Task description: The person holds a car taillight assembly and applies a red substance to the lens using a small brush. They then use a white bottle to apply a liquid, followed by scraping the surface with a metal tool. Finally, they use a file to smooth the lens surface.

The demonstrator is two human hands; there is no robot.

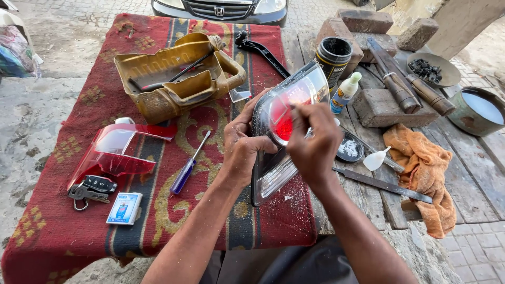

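Our left hand (pixel 239 144) grips the tail lamp (pixel 286 123) (propped upright); our right hand (pixel 314 138), pinching a thin tool, could slip and scratch its lens.

The right hand (pixel 314 143) covers the middle of the tail-light unit (pixel 284 131); whatever its fingertips pinch against the lens is hidden. The left hand (pixel 241 144) masks the unit's left edge. The car (pixel 221 10) at the far side is cut by the top edge, only its grille and bumper showing. The metal bowl (pixel 476 110) at far right is partly clipped. Contents of the shallow dish (pixel 428 68) are too small to identify. The bundle (pixel 16 47) at far left is cut off.
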